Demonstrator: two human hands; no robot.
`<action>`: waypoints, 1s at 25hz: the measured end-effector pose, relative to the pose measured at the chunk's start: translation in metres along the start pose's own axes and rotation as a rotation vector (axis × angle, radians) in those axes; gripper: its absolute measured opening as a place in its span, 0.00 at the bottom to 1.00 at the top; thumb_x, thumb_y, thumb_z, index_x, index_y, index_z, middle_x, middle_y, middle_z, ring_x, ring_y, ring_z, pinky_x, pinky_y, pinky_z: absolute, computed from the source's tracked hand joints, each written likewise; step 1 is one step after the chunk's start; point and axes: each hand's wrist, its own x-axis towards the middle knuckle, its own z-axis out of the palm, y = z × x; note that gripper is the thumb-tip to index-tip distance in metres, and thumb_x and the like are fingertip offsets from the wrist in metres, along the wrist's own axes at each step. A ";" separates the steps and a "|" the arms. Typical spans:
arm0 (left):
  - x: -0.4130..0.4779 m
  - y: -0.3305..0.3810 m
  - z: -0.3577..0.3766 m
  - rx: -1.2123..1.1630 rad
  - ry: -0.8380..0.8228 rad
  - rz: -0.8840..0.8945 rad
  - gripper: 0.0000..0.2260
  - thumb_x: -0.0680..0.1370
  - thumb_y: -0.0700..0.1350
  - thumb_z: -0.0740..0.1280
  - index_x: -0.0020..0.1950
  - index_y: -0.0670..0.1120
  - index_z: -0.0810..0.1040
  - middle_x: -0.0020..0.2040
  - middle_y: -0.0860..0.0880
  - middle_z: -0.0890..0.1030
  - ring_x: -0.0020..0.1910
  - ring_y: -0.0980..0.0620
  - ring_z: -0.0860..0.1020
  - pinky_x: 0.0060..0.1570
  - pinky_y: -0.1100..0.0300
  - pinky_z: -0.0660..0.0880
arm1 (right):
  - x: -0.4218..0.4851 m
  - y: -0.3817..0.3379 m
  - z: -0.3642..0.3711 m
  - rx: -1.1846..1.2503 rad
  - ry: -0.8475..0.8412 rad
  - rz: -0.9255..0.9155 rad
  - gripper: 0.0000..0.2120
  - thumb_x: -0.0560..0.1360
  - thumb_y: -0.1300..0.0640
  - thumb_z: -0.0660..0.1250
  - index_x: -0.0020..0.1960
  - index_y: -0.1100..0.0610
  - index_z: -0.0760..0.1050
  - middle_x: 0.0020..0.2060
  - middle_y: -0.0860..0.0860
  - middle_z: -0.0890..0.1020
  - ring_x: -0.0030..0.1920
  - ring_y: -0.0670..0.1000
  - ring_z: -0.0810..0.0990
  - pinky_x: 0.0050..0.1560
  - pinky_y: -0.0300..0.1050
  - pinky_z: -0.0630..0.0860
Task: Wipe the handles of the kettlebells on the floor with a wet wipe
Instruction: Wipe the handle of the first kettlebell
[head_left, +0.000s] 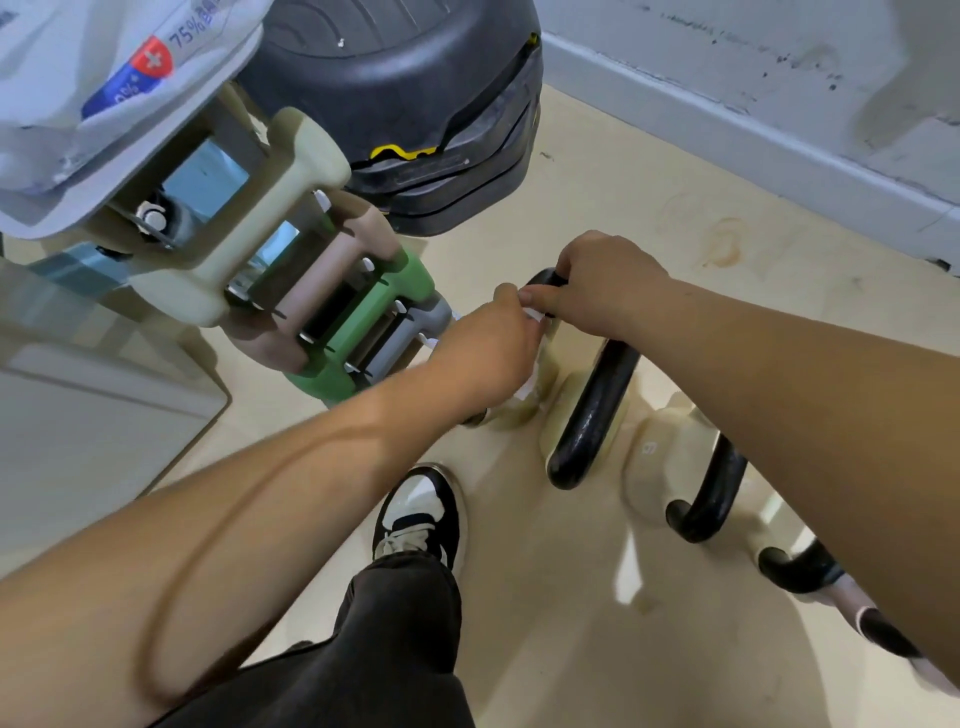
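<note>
Hands meet at the far end of the leftmost kettlebell's (560, 391) black handle (592, 415): right hand (602, 283) curled over its top, left hand (488, 345) pinching what seems a white wipe (535, 315) just beside it. The handle runs back toward the shoe (418, 512); dumbbells (322, 291) crowd the left, open floor (623, 197) lies beyond.

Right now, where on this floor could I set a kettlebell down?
Bare floor lies between the baseboard and the right hand; another patch sits between the shoe and the kettlebells. Tight between the dumbbell rack and the left hand.
</note>
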 end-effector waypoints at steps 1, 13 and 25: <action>-0.012 -0.006 0.007 -0.012 0.043 0.021 0.17 0.85 0.50 0.57 0.70 0.42 0.65 0.51 0.44 0.77 0.48 0.40 0.80 0.41 0.52 0.72 | -0.001 0.002 -0.001 0.011 -0.005 0.001 0.28 0.73 0.31 0.66 0.46 0.58 0.74 0.39 0.52 0.75 0.45 0.57 0.77 0.40 0.45 0.68; 0.059 0.045 -0.009 0.381 -0.211 -0.008 0.20 0.79 0.38 0.60 0.71 0.42 0.67 0.61 0.43 0.75 0.54 0.42 0.77 0.46 0.50 0.73 | -0.014 0.023 -0.025 0.207 -0.154 0.040 0.17 0.83 0.58 0.58 0.69 0.58 0.75 0.70 0.55 0.75 0.67 0.57 0.75 0.68 0.48 0.72; -0.025 -0.007 0.009 0.429 0.105 0.192 0.36 0.81 0.41 0.62 0.83 0.43 0.45 0.57 0.41 0.75 0.43 0.44 0.78 0.31 0.53 0.73 | -0.013 0.034 -0.019 0.331 -0.053 0.159 0.18 0.76 0.65 0.58 0.63 0.64 0.77 0.64 0.59 0.78 0.63 0.61 0.77 0.66 0.55 0.76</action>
